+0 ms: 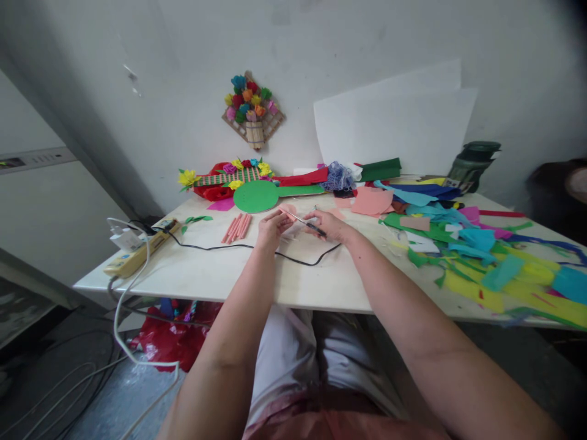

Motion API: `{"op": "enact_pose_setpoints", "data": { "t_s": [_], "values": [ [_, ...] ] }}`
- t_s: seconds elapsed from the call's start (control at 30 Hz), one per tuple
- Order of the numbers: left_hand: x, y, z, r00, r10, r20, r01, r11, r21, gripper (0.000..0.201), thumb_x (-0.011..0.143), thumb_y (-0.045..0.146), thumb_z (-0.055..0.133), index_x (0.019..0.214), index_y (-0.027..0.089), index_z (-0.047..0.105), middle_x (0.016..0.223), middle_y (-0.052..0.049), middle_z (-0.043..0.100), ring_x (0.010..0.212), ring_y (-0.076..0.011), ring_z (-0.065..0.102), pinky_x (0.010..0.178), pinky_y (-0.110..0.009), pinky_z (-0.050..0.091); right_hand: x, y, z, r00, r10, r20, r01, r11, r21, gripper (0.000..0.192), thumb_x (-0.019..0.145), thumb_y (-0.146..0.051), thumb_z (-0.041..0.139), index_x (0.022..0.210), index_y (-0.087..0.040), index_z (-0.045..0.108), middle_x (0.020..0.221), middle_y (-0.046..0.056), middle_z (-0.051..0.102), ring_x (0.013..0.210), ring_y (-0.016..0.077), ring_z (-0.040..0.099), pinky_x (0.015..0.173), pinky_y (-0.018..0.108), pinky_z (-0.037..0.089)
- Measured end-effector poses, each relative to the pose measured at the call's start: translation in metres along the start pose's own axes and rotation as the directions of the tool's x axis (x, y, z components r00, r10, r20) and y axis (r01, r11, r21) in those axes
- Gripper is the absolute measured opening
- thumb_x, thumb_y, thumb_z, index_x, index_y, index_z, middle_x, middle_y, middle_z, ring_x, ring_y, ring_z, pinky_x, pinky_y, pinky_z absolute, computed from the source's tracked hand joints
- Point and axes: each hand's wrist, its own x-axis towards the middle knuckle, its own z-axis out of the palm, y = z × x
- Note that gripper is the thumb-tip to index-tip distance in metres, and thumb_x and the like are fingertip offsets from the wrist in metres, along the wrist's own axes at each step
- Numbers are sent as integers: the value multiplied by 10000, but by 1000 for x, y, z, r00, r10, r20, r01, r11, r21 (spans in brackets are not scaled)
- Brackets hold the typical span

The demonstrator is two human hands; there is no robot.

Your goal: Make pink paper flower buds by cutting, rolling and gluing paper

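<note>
Two hands (300,226) over white table (257,275), grey wall, perhaps scissors (312,225).

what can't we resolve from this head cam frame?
- Slim dark-handled tool in the right hand: too small to identify; fingers cover its rear end.
- Pink piece at the left hand: mostly hidden by fingers, shape unclear.
- Red bag under the table: the tabletop hides its upper part.
- Dark object at the right edge: blurred and cut off by the frame.
</note>
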Motion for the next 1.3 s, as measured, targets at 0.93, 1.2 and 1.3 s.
{"op": "enact_pose_setpoints", "data": {
  "t_s": [0.93, 1.2, 1.3],
  "values": [
    [-3, -1, 4, 1000, 3, -3, -3, 1000, 10, 284, 542, 94, 705, 818, 86, 636, 651, -39, 657, 590, -125, 624, 731, -315, 513, -5, -2, -1, 999, -2, 33, 1, 999, 45, 349, 747, -229, 658, 1049, -137, 509, 449, -88, 499, 321, 47, 403, 313, 147, 317],
    [-3, -2, 4, 1000, -5, -9, 6, 1000, 12, 272, 537, 92, 719, 791, 95, 621, 637, -36, 651, 574, -124, 620, 713, -310, 514, 2, 7, -2, 1000, -23, 19, 22, 1000, 19, 377, 728, -257, 682, 1041, -153, 498, 432, -91, 497, 305, 54, 392, 294, 150, 303],
    [-2, -2, 4, 1000, -6, -11, 7, 1000, 13, 274, 546, 90, 716, 801, 98, 613, 641, -36, 651, 589, -131, 627, 721, -316, 514, 3, 7, -2, 1000, -26, 10, 26, 1000, 12, 369, 723, -248, 684, 1029, -152, 501, 428, -93, 495, 302, 52, 386, 300, 152, 307]
  ]
}}
